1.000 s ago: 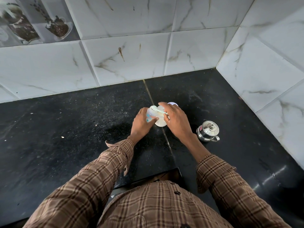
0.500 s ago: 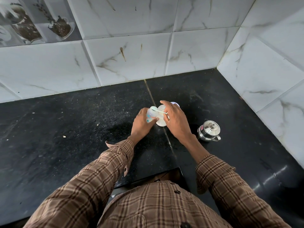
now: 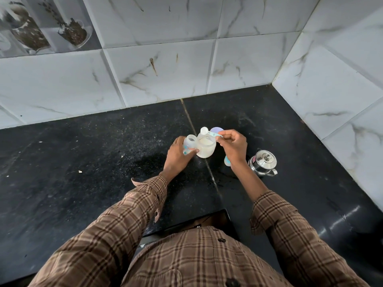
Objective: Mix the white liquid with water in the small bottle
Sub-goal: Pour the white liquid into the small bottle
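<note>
On the black counter my left hand grips a small translucent bottle with an open mouth and printed marks. Right beside it, touching, stands a white open jar with white contents. My right hand pinches the handle of a small light-blue scoop, its round white bowl raised over the jar's far rim. A bluish cap-like piece shows under my right wrist, mostly hidden.
A lilac round lid lies behind the jar. A small steel lidded pot stands to the right of my right hand. Tiled walls close the back and right side. The counter's front edge has a notch near my body.
My right hand has lifted off the jar and drawn back to the right, raising the scoop over the jar's rim. My left hand stays on the small bottle.
</note>
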